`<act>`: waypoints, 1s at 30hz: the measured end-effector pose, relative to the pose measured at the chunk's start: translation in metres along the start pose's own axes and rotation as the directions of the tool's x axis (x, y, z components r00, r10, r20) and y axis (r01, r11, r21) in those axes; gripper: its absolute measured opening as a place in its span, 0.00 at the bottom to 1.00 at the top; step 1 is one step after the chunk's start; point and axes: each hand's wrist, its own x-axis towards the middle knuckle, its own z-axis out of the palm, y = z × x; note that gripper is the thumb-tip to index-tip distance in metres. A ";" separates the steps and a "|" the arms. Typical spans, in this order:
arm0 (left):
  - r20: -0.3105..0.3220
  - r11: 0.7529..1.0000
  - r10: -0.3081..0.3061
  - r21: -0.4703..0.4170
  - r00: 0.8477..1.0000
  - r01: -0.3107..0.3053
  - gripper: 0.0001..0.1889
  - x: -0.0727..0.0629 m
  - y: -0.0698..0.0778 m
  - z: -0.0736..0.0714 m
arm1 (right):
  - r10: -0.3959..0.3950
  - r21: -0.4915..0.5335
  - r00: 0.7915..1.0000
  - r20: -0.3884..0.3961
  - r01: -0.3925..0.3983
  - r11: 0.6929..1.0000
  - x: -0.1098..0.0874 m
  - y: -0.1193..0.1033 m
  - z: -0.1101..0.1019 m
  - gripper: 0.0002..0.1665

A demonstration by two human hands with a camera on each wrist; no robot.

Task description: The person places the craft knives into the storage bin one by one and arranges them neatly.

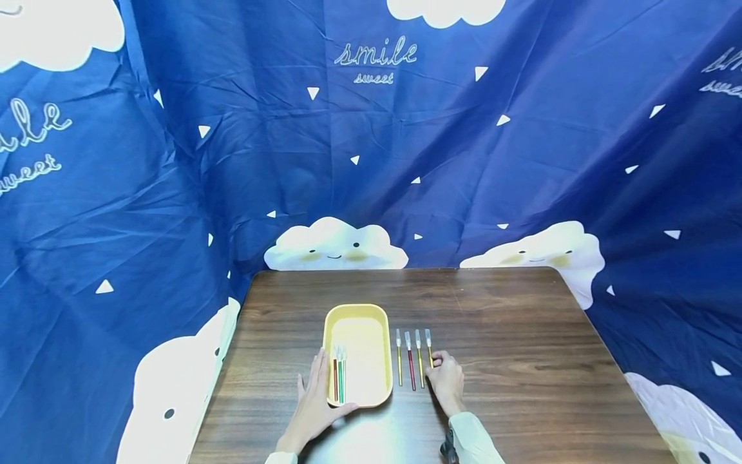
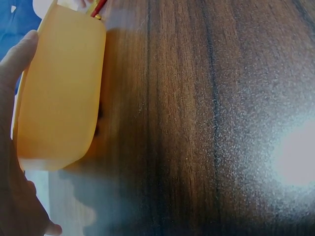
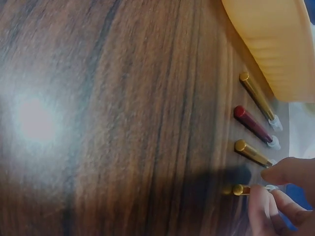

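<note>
The counter [image 1: 522, 335] on my feed is dark brown wood grain with rounded far corners. A yellow tray [image 1: 365, 361] sits on it; just to its right I see a capped gold pen-shaped tool [image 1: 400, 367], a red one [image 1: 411, 372] and another gold one [image 1: 420, 372] lying apart. The right hand [image 1: 448, 380] pinches the rightmost gold tool [image 1: 429, 351]; I cannot tell whether that touches the wood.

white glare on table [image 1: 522, 335]; wrist views soft

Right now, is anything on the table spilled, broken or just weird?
No, nothing stands out. The yellow tray sits upright on the table, the slim sticks inside it lie together, and the four sticks outside make a fairly neat row. I see no spills.
</note>
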 end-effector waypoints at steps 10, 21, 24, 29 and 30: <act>-0.012 1.000 0.010 0.002 1.000 -0.010 0.68 -0.001 0.001 -0.001 | 0.000 -0.018 1.000 -0.024 -0.001 1.000 0.000 0.011 0.001 0.19; -0.006 1.000 0.002 0.007 1.000 -0.002 0.68 0.000 0.004 -0.002 | -0.001 -0.025 1.000 -0.029 0.000 1.000 0.002 0.013 0.001 0.19; -0.001 1.000 0.001 0.007 1.000 -0.001 0.68 0.000 0.003 -0.003 | -0.002 -0.023 1.000 -0.031 0.001 1.000 0.002 0.011 0.000 0.19; 0.004 1.000 -0.002 -0.005 1.000 0.002 0.68 -0.001 0.002 -0.002 | -0.004 -0.019 1.000 -0.022 0.003 1.000 0.002 0.009 -0.001 0.18; 0.004 1.000 -0.003 -0.005 1.000 0.003 0.68 0.000 0.001 -0.002 | -0.005 -0.023 1.000 -0.017 0.004 1.000 0.002 0.009 -0.001 0.18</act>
